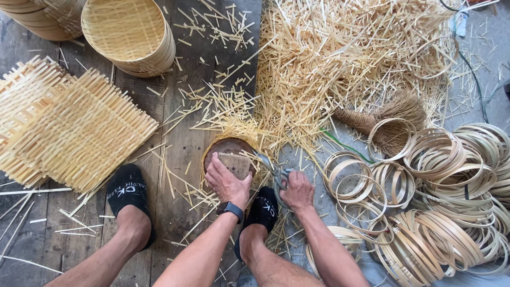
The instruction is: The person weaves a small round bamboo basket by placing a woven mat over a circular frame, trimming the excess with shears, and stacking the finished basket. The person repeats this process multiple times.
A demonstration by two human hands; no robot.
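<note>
Head view: stacked woven baskets (pixel 130 34) hold nothing.

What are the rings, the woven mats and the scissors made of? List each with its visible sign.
Rings: thin bent bamboo-like strips, pale and unfinished.
Woven mats: flat pale splints, probably bamboo, crossed in an open weave.
Scissors in the right hand: grey and dull, likely metal.
</note>
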